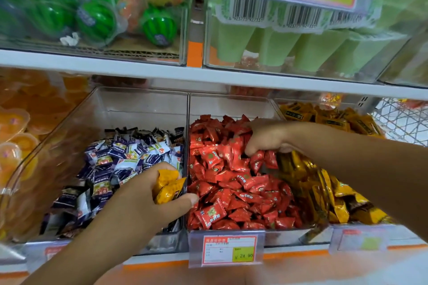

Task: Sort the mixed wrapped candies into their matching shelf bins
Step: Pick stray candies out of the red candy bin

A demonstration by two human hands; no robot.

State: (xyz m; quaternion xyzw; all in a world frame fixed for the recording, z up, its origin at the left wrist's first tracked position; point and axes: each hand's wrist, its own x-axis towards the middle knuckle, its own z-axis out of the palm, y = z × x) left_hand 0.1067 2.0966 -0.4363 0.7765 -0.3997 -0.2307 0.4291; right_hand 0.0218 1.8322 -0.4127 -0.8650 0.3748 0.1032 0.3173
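Over the purple-and-white candies (120, 159), near the divider, the left hand (148, 194) grips a few yellow wrapped candies (168, 186); I think it should carry them across the red candies (231, 183) without loosening the fingers. The right hand (266, 136) is curled down into the red pile, and I cannot tell if it holds something. Better to release only above the yellow pile (328, 192), well inside its bin
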